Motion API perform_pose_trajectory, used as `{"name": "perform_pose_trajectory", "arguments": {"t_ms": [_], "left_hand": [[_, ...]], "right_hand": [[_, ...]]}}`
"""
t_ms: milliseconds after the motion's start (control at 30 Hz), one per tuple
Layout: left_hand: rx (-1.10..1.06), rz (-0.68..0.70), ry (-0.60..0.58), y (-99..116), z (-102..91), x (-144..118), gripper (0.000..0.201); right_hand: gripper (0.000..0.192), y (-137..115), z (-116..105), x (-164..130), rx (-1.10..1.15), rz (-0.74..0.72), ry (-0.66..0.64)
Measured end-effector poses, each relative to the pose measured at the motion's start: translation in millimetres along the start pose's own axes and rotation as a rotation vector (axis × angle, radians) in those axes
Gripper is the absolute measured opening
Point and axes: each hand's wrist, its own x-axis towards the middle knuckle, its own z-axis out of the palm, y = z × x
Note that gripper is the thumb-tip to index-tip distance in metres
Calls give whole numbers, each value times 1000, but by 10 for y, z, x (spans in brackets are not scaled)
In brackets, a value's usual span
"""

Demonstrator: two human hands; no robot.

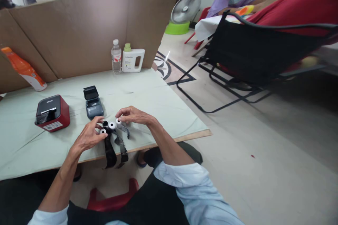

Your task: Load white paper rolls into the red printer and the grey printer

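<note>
Rolls (112, 125), a small cluster, sit nr the front edge of the surface (174, 116), btwn the L hand (88, 135) & R hand (134, 115). Dark strips (110, 153) trail from them, some hanging over the edge. L: thumb & fingers parted around the leftmost rolls; can't tell if gripping. R: fingers bent at the rightmost roll, pinch or light touch, can't tell. Just behind: small dark device (94, 109), lid up. Further L: red-&-black machine (52, 110). At bk, by cardboard (87, 35): clear bottle (116, 59), white jug (129, 61); orange bottle (23, 68) far L.
</note>
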Motion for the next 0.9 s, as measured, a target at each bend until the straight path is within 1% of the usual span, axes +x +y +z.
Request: {"name": "perform_pose_trajectory", "arguments": {"t_ms": [133, 233, 400, 500, 567, 733, 800, 900], "left_hand": [[-35, -13, 58, -34, -17, -42, 62], [-14, -14, 97, -41, -72, -71, 62], [110, -7, 123, 29, -279, -100, 59], [199, -7, 108, 66, -391, -82, 53], [272, 3, 84, 80, -428, -57, 48], [420, 34, -14, 135, -403, 5, 39], [447, 50, -9, 163, -353, 32, 40], [480, 116, 0, 186, -235, 91, 45]], "right_hand": [[47, -11, 1, -3, -5, 1, 5], [46, -19, 0, -6, -5, 2, 1], [45, -10, -6, -6, -7, 1, 8], [44, 8, -6, 2, -9, -7, 11], [44, 18, -5, 8, -5, -10, 10], [44, 12, -4, 11, 2, -6, 9], [44, 5, -3, 9, 0, -11, 5], [45, 2, 2, 6, 4, -14, 1]]}}
